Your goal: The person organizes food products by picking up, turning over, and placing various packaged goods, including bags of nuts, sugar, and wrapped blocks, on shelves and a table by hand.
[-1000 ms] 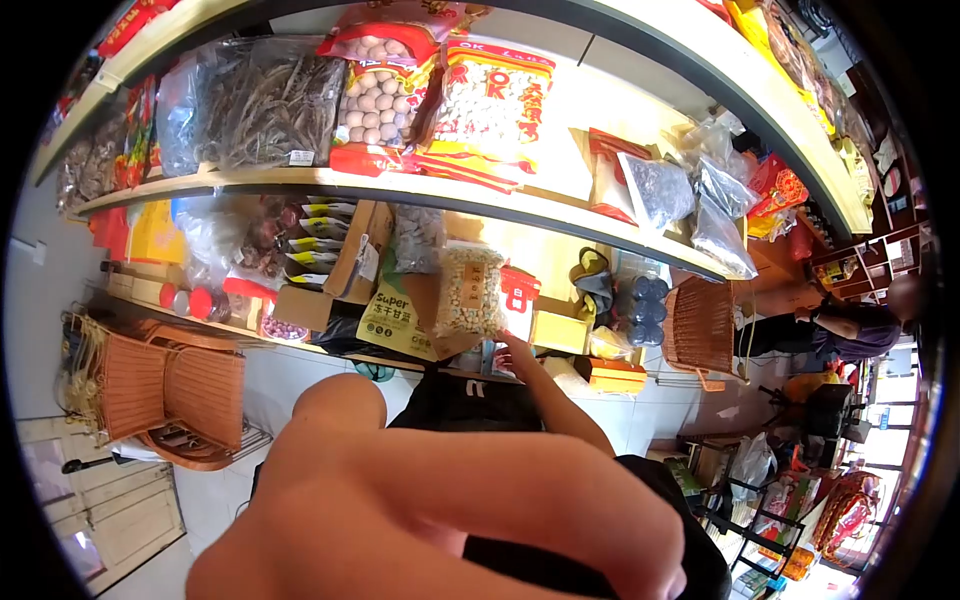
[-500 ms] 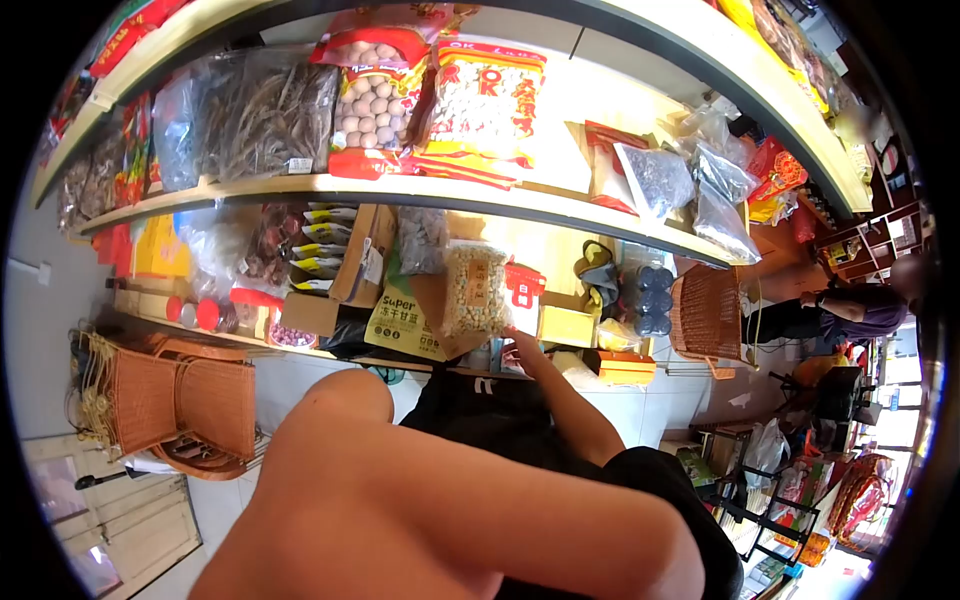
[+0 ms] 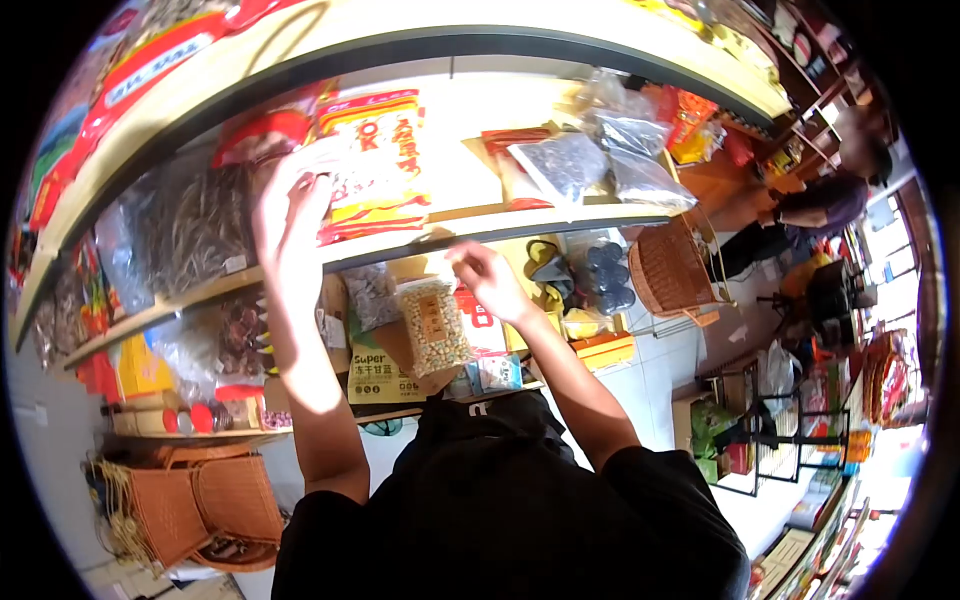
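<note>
My left hand (image 3: 290, 205) is raised in bright sun before the upper shelf. It overlaps the left edge of a red and yellow snack bag (image 3: 375, 165) marked OK; its fingers are loosely bent and apart, and whether it touches the bag I cannot tell. Lower down, my right hand (image 3: 490, 283) hovers with fingers half curled near the top of a clear bag of mixed beans or grains (image 3: 437, 330), apparently holding nothing. That bag leans a little on the lower shelf. Behind it stand a green Super pouch (image 3: 375, 372) and a red and white packet (image 3: 483, 325).
Dark dried goods in clear bags (image 3: 190, 225) fill the upper shelf's left, and silvery bags (image 3: 630, 150) its right. Wicker baskets stand at lower left (image 3: 205, 505) and right (image 3: 668, 268). A person in dark clothes (image 3: 825, 205) is at far right.
My left arm has swung from close in front of the camera out to the upper shelf. My right hand has risen from beside the bean bag's base to near its top. The view has shifted and turned.
</note>
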`<state>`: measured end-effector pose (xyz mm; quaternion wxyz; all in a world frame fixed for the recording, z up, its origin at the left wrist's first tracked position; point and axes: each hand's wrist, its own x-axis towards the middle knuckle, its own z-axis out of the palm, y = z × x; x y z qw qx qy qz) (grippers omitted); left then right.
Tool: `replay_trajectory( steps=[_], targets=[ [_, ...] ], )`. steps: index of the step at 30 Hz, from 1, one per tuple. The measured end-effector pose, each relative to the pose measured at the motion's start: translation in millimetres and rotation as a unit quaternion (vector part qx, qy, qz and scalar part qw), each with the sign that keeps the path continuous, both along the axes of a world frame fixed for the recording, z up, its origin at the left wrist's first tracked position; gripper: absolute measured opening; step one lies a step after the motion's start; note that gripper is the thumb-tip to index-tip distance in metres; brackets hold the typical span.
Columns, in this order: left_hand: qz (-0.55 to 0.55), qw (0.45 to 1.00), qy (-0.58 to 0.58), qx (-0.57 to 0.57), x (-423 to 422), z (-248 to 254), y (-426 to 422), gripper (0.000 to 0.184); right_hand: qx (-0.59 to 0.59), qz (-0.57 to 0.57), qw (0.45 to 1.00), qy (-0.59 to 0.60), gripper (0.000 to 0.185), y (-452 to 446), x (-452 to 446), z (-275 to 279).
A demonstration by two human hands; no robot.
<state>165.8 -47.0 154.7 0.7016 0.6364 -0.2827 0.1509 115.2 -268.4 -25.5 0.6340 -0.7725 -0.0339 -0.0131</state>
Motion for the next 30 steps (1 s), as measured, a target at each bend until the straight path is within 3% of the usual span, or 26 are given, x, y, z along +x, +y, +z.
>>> replay_trajectory(
  steps=[2,4,5,6,8,9,10,11,12,14,17,18,21,22,24,26,28,30],
  targets=[
    [0.126,0.991,0.017,0.051,48,-55,3,0.029,-0.008,-0.069,0.990,-0.122,0.021,12,13,45],
    [0.199,0.972,0.013,0.122,70,-90,2,0.031,-0.015,-0.109,0.987,-0.119,0.031,21,29,70],
    [0.225,0.962,0.003,0.156,79,-109,2,0.033,-0.045,-0.113,0.983,-0.135,0.045,24,42,70],
    [0.251,0.949,-0.008,0.189,85,-118,2,0.036,-0.043,-0.115,0.983,-0.138,0.045,28,52,71],
    [0.190,0.957,0.130,0.179,64,-97,-12,0.047,-0.069,-0.137,0.981,-0.123,0.055,38,68,71],
    [0.207,0.950,0.125,0.196,61,-97,-17,0.048,-0.005,-0.110,0.989,-0.103,0.060,43,76,70],
    [0.224,0.944,0.120,0.213,61,-97,-17,0.049,-0.003,-0.108,0.989,-0.104,0.060,47,79,67],
    [0.272,0.924,0.018,0.268,66,-102,-16,0.050,-0.013,-0.117,0.987,-0.113,0.060,51,82,63],
    [0.275,0.923,0.019,0.268,67,-105,-15,0.050,-0.024,-0.125,0.984,-0.122,0.060,53,85,60],
    [0.220,0.959,0.049,0.169,58,-97,-20,0.049,-0.038,-0.127,0.987,-0.095,0.054,56,66,87],
    [0.195,0.971,0.051,0.129,47,-98,-17,0.047,0.212,-0.091,0.973,-0.017,0.048,52,56,92],
    [0.173,0.978,0.030,0.111,42,-104,-15,0.047,0.293,-0.111,0.950,-0.005,0.057,49,58,83],
    [0.117,0.986,0.008,0.115,0,-91,-21,0.045,0.332,-0.100,0.935,0.068,0.079,35,32,77],
    [0.105,0.985,-0.005,0.138,-14,-90,-25,0.045,0.325,-0.069,0.943,0.008,0.078,31,34,49],
    [0.084,0.986,0.000,0.142,-43,-94,-33,0.044,0.365,-0.034,0.930,0.013,0.069,20,8,41],
    [0.019,0.989,0.098,0.111,-67,-107,-40,0.038,0.352,-0.041,0.934,0.039,0.063,4,-19,22],
    [-0.047,0.989,0.108,0.090,-80,-129,-46,0.042,0.342,-0.087,0.934,0.059,0.061,-15,-50,7],
    [-0.155,0.973,0.165,-0.036,-90,-172,-60,0.048,0.351,-0.104,0.929,0.053,0.059,-31,-80,-2]
  ],
)
